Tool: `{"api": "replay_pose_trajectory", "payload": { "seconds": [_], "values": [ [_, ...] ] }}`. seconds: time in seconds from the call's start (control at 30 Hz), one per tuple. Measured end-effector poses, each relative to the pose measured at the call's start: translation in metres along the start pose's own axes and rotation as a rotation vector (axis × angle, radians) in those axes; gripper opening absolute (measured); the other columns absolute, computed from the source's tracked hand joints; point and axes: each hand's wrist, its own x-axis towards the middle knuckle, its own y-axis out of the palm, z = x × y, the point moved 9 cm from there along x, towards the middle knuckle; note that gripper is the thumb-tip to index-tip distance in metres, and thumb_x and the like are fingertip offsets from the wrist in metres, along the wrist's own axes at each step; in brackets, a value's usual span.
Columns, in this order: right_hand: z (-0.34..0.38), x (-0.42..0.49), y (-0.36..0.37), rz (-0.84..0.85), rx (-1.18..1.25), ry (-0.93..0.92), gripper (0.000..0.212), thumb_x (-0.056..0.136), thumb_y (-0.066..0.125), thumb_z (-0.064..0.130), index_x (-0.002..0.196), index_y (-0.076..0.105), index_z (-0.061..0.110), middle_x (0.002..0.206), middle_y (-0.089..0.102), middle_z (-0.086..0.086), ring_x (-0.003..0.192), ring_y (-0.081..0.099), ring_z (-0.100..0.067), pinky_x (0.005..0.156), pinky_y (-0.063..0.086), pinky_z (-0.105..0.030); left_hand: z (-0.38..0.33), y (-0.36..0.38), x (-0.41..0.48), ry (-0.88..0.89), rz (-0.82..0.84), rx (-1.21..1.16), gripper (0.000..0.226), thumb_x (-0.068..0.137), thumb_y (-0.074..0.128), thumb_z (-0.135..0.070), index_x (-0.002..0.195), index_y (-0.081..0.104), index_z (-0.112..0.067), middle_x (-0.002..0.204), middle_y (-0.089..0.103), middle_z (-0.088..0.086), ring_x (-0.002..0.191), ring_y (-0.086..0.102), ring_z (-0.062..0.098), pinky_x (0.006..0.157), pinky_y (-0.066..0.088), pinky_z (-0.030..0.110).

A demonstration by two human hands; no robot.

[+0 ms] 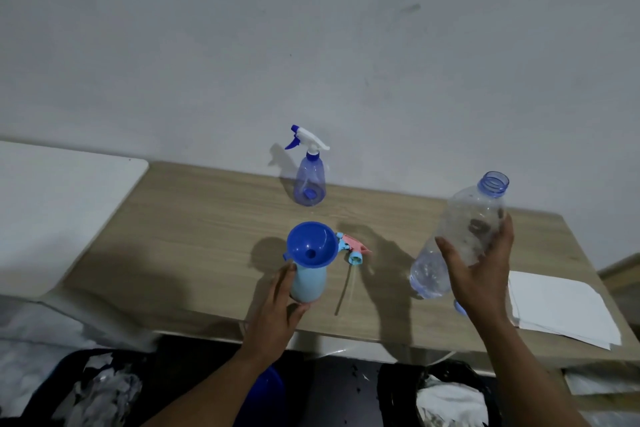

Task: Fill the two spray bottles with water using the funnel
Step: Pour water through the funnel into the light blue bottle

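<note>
Left hand: low centre, the left hand (282, 298) curls fingers and thumb round the pale-blue opaque plastic spray bottle (309, 282), pinning it upright near the front edge of the light wood-grain table (207, 236).
Right hand: lower right, the right hand (485, 274) grasps the clear plastic water bottle (460, 236) round its side, open mouth up and leaning toward the upper right, well off to the right of the funnel.
Cap: a small blue cap (459, 307) peeks out beneath that wrist.
Paper: a stack of white paper sheets (561, 308) lies at the right edge.
Funnel: the dark-blue plastic funnel (311, 244) sits in the pale-blue bottle's neck, bowl open, nothing running into it.
Spray head: the pink-and-blue trigger head (353, 250) lies on its side just right of the funnel, dip tube trailing toward us.
Water left: droplets on the clear walls; how much remains, I can't tell.
Far bottle: the translucent blue spray bottle with white-and-blue trigger (310, 180) stands at centre frame by the grey wall, head on, fill unclear.
Step in hand: a pour into the pale-blue bottle, I'd judge.
Doing it well: bring the mouth right over the bowl and tip slowly. Keep the left grip firm so the funnel stays seated. Pause often, since opaque walls hide the level.
</note>
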Motion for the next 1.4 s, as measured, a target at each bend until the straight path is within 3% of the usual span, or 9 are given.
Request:
{"api": "replay_pose_trajectory", "payload": {
  "seconds": [0.1,0.2,0.33,0.43,0.57,0.73,0.93,1.17,1.4],
  "values": [
    [0.016,-0.004,0.005,0.052,-0.016,-0.066,0.099,0.077,0.085,0.030,0.153,0.022,0.031,0.144,0.045,0.018,0.132,0.050,-0.012,0.106,0.046,-0.041,-0.001,0.001,-0.001,0.012,-0.018,0.011,0.094,0.090,0.070,-0.027,0.152,0.003,-0.049,0.159,0.023,-0.006,0.135,0.020,-0.015,0.104,0.027,0.007],
    [0.030,-0.009,0.018,0.171,-0.054,-0.134,0.101,0.079,0.083,0.034,0.157,0.018,0.026,0.149,0.045,-0.004,0.130,0.053,-0.023,0.105,0.049,-0.049,-0.004,0.002,0.001,0.021,-0.063,-0.045,0.097,0.087,0.075,-0.019,0.151,0.009,-0.049,0.154,0.026,-0.003,0.124,0.026,-0.028,0.090,0.027,-0.007],
    [0.043,-0.017,0.042,0.373,-0.116,-0.218,0.104,0.078,0.078,0.049,0.159,0.015,0.032,0.141,0.043,0.021,0.117,0.055,0.007,0.095,0.044,-0.007,-0.002,0.006,0.000,-0.074,-0.122,-0.060,0.084,0.086,0.075,-0.023,0.150,0.022,-0.033,0.152,0.037,0.003,0.121,0.045,0.000,0.086,0.040,0.011],
    [0.045,-0.021,0.059,0.530,-0.180,-0.228,0.103,0.076,0.076,0.054,0.157,0.013,0.041,0.127,0.051,0.014,0.112,0.057,0.003,0.090,0.043,-0.004,-0.003,0.007,-0.001,-0.105,-0.172,-0.091,0.078,0.087,0.074,-0.024,0.148,0.026,-0.033,0.150,0.040,0.003,0.120,0.052,0.012,0.083,0.041,0.013],
    [0.045,-0.026,0.072,0.690,-0.250,-0.305,0.104,0.074,0.084,0.038,0.156,0.019,0.042,0.115,0.052,0.012,0.108,0.057,0.003,0.089,0.049,-0.015,-0.004,0.005,-0.003,-0.160,-0.233,-0.116,0.073,0.089,0.071,-0.022,0.145,0.028,-0.039,0.146,0.043,0.002,0.118,0.059,0.020,0.083,0.046,0.024],
    [0.048,-0.027,0.081,0.803,-0.345,-0.361,0.106,0.074,0.084,0.036,0.156,0.018,0.045,0.117,0.048,0.015,0.104,0.056,0.005,0.082,0.056,-0.032,-0.009,0.002,-0.004,-0.204,-0.255,-0.079,0.068,0.087,0.073,-0.024,0.140,0.032,-0.037,0.138,0.049,0.000,0.111,0.061,0.017,0.080,0.043,0.018],
    [0.046,-0.022,0.087,0.882,-0.398,-0.402,0.103,0.076,0.079,0.046,0.152,0.009,0.056,0.115,0.047,0.016,0.099,0.056,0.000,0.078,0.057,-0.033,-0.021,-0.002,-0.008,-0.194,-0.309,-0.180,0.064,0.088,0.063,-0.052,0.142,0.029,-0.046,0.138,0.044,-0.010,0.111,0.059,-0.001,0.077,0.045,0.005],
    [0.040,-0.017,0.090,0.946,-0.444,-0.386,0.102,0.076,0.077,0.043,0.154,0.011,0.051,0.118,0.047,0.013,0.103,0.058,-0.006,0.080,0.056,-0.037,-0.035,-0.024,-0.001,-0.201,-0.487,-0.299,0.094,0.076,0.071,-0.067,0.151,0.021,-0.040,0.143,0.041,-0.026,0.125,0.052,0.004,0.095,0.051,0.032],
    [0.036,-0.019,0.093,0.994,-0.501,-0.383,0.103,0.077,0.076,0.046,0.156,0.010,0.047,0.121,0.047,0.011,0.105,0.059,-0.009,0.080,0.057,-0.036,-0.061,-0.038,0.005,-0.166,-0.521,-0.208,0.073,0.080,0.062,-0.064,0.140,0.021,-0.062,0.137,0.050,-0.012,0.116,0.055,0.005,0.091,0.052,0.034]
  ]
}}
